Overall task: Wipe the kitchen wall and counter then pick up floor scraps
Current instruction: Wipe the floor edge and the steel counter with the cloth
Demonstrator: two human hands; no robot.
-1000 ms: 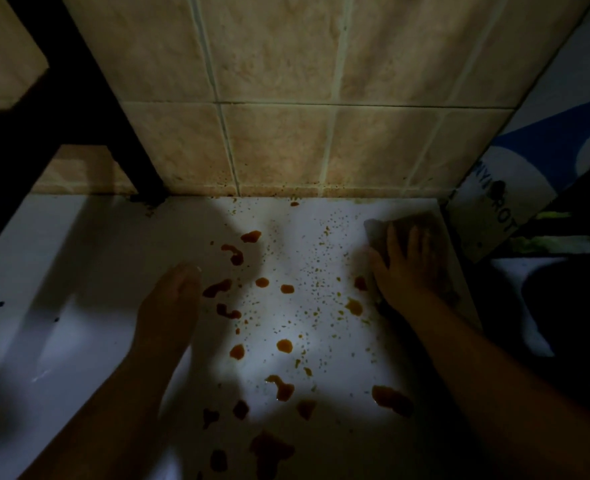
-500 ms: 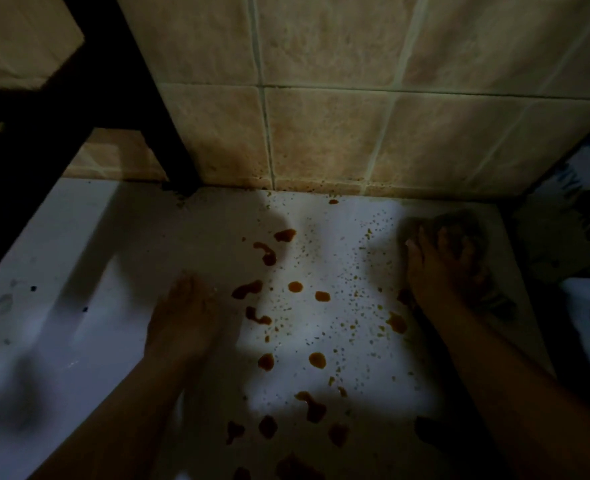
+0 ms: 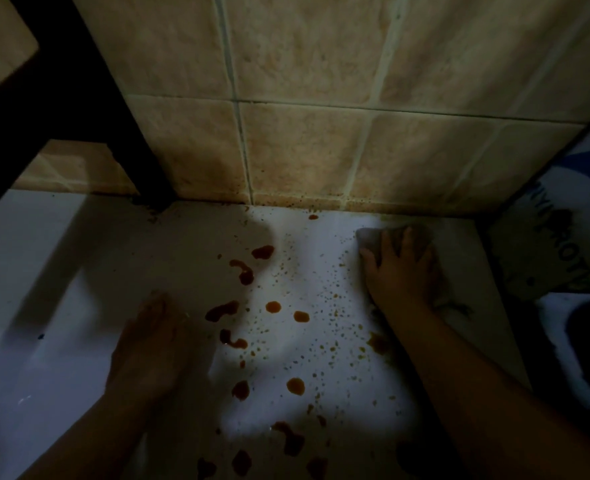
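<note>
Right hand (image 3: 402,268) presses cloth (image 3: 373,237) near counter's (image 3: 78,271) wall edge

The left hand (image 3: 149,344) is lying flat with fingers straight, while the right hand (image 3: 399,268) is pressing down, fingers spread, both forearms reaching forward.

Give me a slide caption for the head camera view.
Right hand presses a cloth onto the sauce-spattered white counter; left hand rests flat.

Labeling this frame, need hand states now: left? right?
Left hand: open, flat on the counter, holding nothing.
Right hand: open, fingers spread, pressing the cloth onto the counter near the wall.
</note>
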